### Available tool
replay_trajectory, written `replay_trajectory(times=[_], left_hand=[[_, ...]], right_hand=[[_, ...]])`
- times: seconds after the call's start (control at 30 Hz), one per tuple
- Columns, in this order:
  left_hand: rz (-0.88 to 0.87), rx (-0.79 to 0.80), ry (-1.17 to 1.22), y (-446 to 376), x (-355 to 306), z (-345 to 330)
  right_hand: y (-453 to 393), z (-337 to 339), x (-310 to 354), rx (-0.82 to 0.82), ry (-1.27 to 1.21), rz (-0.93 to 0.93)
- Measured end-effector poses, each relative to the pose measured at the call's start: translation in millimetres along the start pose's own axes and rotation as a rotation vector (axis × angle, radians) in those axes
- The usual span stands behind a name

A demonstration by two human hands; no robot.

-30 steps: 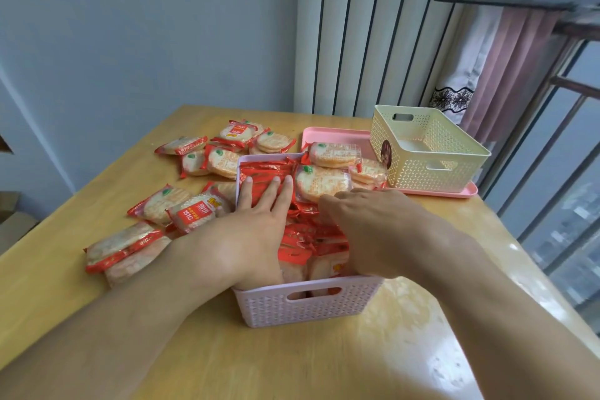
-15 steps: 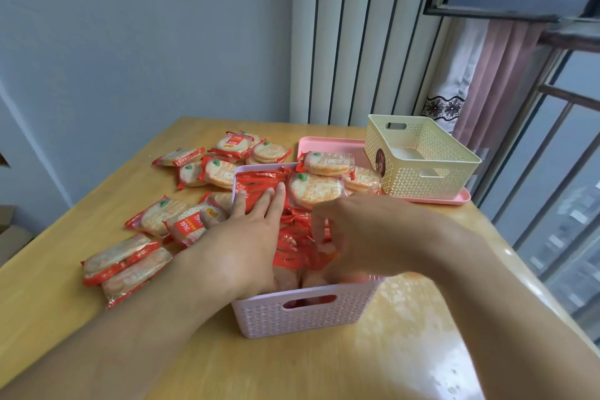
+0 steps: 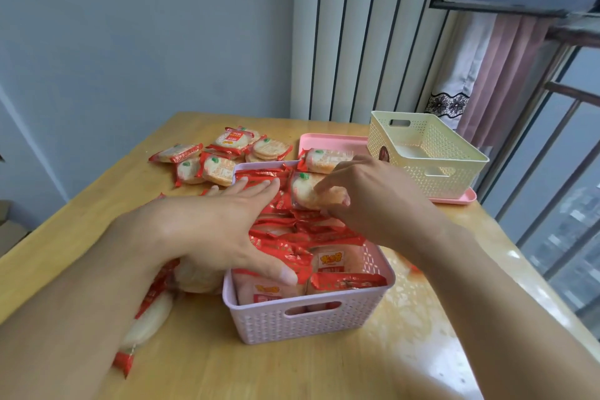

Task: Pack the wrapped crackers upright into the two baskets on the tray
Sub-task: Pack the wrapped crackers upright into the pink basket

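the right hand (image 3: 373, 201) fingers (image 3: 328, 187) are clamped on a cracker pack (image 3: 313, 193) held over the far end of the pink basket (image 3: 308, 318). the left hand (image 3: 207, 230) fingers (image 3: 256, 187) are spread flat on the upright packs (image 3: 305, 237) inside it. loose packs (image 3: 224, 156) lie on the surface (image 3: 292, 370). the cream basket (image 3: 425, 153) is set on the tray (image 3: 324, 141).

The table (image 3: 292, 367) under my arms is pale wood with a glossy varnish that mirrors the window light. The pink basket (image 3: 308, 318) is matt plastic moulded in a woven pattern; the cream basket (image 3: 431, 156) is perforated plastic, and the pink tray (image 3: 324, 141) is smooth plastic. The cracker wrappers (image 3: 292, 237) are shiny crinkled film. The curtain (image 3: 506, 75) is soft pleated cloth.
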State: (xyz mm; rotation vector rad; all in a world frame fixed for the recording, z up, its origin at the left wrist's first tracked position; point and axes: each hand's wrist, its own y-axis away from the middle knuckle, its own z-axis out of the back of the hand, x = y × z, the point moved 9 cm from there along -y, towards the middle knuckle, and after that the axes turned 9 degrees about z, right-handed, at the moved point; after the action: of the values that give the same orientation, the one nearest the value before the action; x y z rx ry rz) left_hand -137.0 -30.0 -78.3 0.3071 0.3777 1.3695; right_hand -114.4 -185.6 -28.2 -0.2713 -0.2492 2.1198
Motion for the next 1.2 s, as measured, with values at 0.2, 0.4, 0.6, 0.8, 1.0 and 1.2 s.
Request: replay_trajectory(times=[0.2, 0.4, 0.6, 0.8, 1.0, 1.2], left_hand=[[-0.061, -0.104, 0.136, -4.3, 14.5, 19.9], [-0.409, -0.466, 0.776, 14.2, 7.1, 75.4], [-0.416, -0.419, 0.812, 19.8, 9.6, 76.8], [-0.452, -0.259, 0.704, 33.6, -0.4, 66.3], [-0.35, -0.059, 0.242, 47.7, -18.8, 31.5], [-0.388, -0.186, 0.248, 54.3, -29.9, 40.1]], right_hand=[[8.6, 32.6, 11.1, -0.173, -0.141, 0.043], [10.4, 36.0, 1.9, -0.288, -0.932, -0.016], [13.3, 20.5, 6.0, -0.098, -0.95, -0.006], [17.6, 27.5, 17.1, -0.003, -0.912, 0.029], [29.7, 26.2, 21.1, 0.242, -0.755, 0.102], [27.8, 21.0, 5.6, 0.219, -0.657, 0.02]])
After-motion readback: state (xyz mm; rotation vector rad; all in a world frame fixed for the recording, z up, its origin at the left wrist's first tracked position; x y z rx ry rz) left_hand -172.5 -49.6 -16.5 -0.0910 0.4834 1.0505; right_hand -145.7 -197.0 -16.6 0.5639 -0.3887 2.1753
